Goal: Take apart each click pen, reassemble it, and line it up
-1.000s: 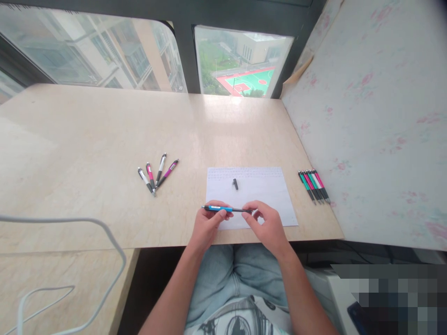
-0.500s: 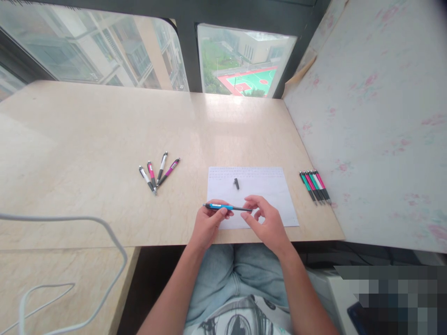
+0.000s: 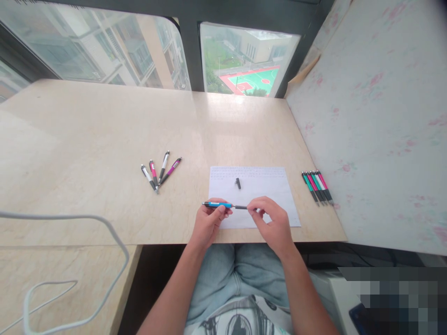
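Observation:
My left hand (image 3: pixel 209 221) is closed round the blue pen barrel (image 3: pixel 216 204), which lies level above the sheet of paper (image 3: pixel 258 200). A dark ink refill (image 3: pixel 240 207) sticks out of the barrel's right end, with a thin stretch between the two. The fingertips of my right hand (image 3: pixel 270 221) pinch the refill's far end, hiding its tip. Beyond my hands, on the paper, lies a small black pen grip piece (image 3: pixel 238 183) with a little part beside it.
Several white, pink and purple pens (image 3: pixel 159 172) lie fanned out on the table (image 3: pixel 104 186) to the left. At the right edge, by the flowered wall (image 3: pixel 377 139), several pens (image 3: pixel 317 187) lie in a row. A grey cable (image 3: pixel 108 228) loops at lower left.
My right hand has closed on the refill's end and shifted slightly right. The refill stands further out of the blue barrel. The view has moved a little.

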`<state>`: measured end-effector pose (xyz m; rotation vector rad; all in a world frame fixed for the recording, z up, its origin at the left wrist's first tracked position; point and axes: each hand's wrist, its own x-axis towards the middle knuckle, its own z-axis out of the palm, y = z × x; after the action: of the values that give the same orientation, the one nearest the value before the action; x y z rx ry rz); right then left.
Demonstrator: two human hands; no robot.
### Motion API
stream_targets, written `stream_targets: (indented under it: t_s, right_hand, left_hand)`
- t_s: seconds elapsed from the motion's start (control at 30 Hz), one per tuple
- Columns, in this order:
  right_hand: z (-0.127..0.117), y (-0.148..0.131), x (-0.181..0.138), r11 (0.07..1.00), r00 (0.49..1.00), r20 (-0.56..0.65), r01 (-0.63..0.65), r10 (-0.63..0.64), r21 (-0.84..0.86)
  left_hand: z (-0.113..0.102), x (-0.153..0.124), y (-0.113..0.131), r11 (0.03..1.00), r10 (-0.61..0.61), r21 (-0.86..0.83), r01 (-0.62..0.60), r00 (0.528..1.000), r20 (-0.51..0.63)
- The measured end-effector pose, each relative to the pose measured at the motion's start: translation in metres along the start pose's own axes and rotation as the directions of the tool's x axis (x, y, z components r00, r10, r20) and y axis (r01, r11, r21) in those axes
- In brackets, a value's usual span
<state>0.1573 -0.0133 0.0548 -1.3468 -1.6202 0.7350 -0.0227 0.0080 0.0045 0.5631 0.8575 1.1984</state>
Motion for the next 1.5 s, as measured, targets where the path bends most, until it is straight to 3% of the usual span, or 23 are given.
stream_targets:
  t_s: [0.2,0.5,0.67,0.83,0.97,1.03,1.13,1.27,1.5]
  right_hand:
    - [-0.002,-0.002,-0.002,1.0,1.0,0.016,0.006,-0.006,-0.031]
    - [-0.009,-0.003,-0.004,1.0,0.995,-0.097,-0.022,0.022,0.002]
    - [-0.015,0.012,-0.007,0.993,0.981,-0.15,-0.122,0.121,-0.002]
    - [-0.01,0.04,-0.003,0.941,0.945,-0.169,-0.305,0.28,-0.148]
    - [0.002,0.053,0.001,0.888,0.964,-0.181,-0.253,0.197,-0.384]
    - [0.008,0.054,0.002,0.807,0.973,-0.161,-0.225,0.162,-0.546]
    - [0.013,0.05,0.002,0.675,0.972,-0.112,-0.224,0.206,-0.703]
    - [0.016,0.045,0.011,0.616,0.959,-0.081,-0.237,0.27,-0.752]
    - [0.024,0.046,0.044,0.669,0.957,-0.054,-0.24,0.286,-0.704]
  left_hand:
    - [-0.001,0.001,0.0,0.999,-0.003,-0.035,0.003,1.0,0.003]
    - [-0.005,0.002,0.0,0.983,-0.039,-0.182,0.033,0.999,-0.031]
    - [-0.008,0.004,-0.001,0.964,-0.045,-0.263,0.028,0.997,-0.061]
    - [-0.006,0.003,0.0,0.968,-0.046,-0.249,0.03,0.997,-0.058]
    - [-0.003,0.002,0.001,0.978,-0.053,-0.203,0.041,0.997,-0.051]
    - [-0.002,0.001,0.002,0.983,-0.058,-0.178,0.049,0.997,-0.046]
    - [-0.001,0.0,0.002,0.985,-0.061,-0.161,0.054,0.998,-0.035]
    - [-0.002,0.001,0.0,0.987,-0.063,-0.146,0.06,0.998,-0.015]
    - [-0.003,0.001,-0.001,0.99,-0.055,-0.129,0.056,0.998,0.013]
